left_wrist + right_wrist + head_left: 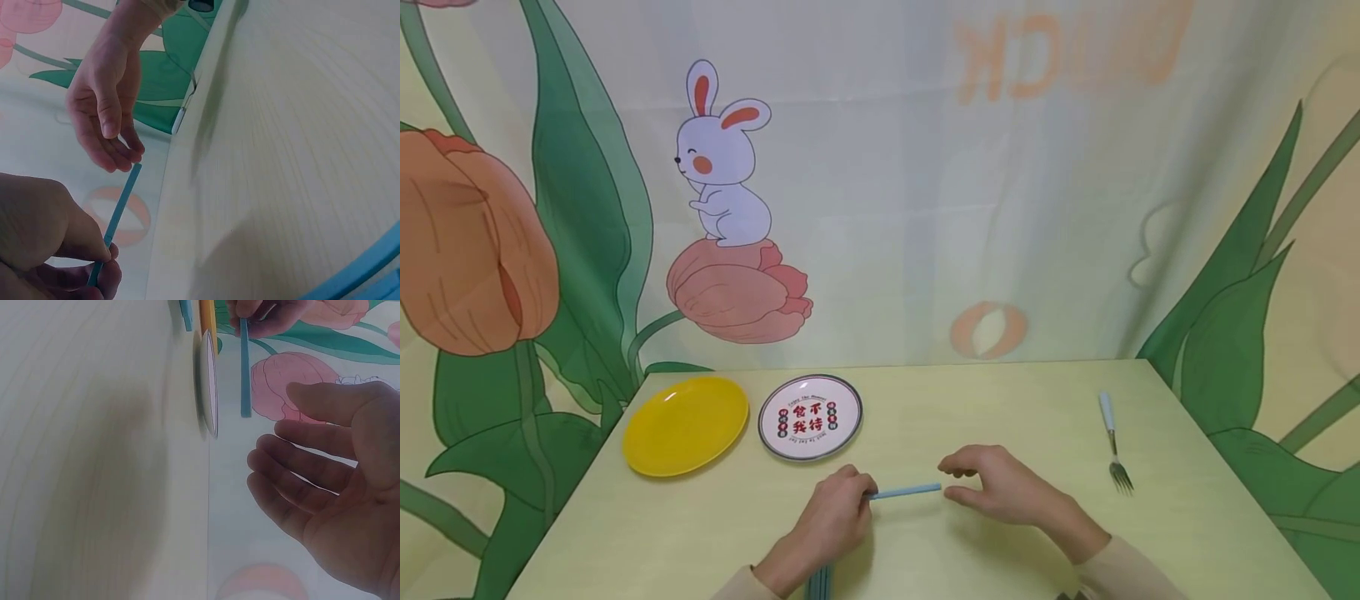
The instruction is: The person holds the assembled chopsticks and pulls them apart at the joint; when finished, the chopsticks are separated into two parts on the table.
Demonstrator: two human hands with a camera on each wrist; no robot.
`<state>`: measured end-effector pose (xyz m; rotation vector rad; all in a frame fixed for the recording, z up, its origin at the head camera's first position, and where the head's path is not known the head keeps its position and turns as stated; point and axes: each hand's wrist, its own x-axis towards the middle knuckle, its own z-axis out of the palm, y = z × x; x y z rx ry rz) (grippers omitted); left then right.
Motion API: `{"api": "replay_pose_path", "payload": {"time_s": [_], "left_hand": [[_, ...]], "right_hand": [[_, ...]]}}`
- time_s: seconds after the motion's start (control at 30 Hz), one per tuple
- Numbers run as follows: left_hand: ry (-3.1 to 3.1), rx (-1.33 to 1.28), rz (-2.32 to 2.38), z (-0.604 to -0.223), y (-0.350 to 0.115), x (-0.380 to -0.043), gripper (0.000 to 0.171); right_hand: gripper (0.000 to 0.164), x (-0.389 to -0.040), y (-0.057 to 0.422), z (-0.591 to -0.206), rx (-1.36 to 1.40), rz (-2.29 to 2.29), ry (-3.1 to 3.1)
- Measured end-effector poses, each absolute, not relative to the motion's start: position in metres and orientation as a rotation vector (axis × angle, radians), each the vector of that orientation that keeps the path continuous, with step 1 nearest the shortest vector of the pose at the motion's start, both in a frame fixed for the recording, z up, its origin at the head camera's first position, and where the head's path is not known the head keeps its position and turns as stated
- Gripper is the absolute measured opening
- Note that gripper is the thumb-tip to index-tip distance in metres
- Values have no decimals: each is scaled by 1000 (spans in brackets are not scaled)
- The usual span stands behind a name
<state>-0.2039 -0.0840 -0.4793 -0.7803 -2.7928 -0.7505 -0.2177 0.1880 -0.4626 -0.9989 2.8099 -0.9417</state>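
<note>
Stick (906, 492), thin and blue, runs between the hands in the head view: the left hand (837, 510) pinches it near one end above the table (1210, 533), and its other end points at the right hand (1000, 485), the tip just short of thumb and fingers that stand apart. A firm, level left pinch would serve best, I judge, with the right thumb and forefinger closing softly round the tip instead of bumping it. A dark bundle (820, 583) lies beside the left wrist (its near part is cut off), so that side wants a high path. Beyond the left hand are the rims of the white plate (811, 417) and, farther left, the yellow plate (687, 427); bare table lies between the right hand and the fork (1112, 442), the easier side for moving.

From the left wrist, the stick is seen gripped between thumb and finger, its far tip near the right fingertips.

From the right wrist, the right palm is bare and its fingers spread, with a gap to the stick.
</note>
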Motion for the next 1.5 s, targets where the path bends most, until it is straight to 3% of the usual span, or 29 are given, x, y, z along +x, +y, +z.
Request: {"api": "replay_pose_path", "payload": {"time_s": [0.93, 1.5], "left_hand": [[-2721, -956, -723, -470, -61, -201, 7], [-2741, -989, -781, -468, -57, -210, 4]], "right_hand": [[20, -213, 165, -460, -1119, -923, 2751], [6, -217, 156, -475, -1354, -924, 2922]]}}
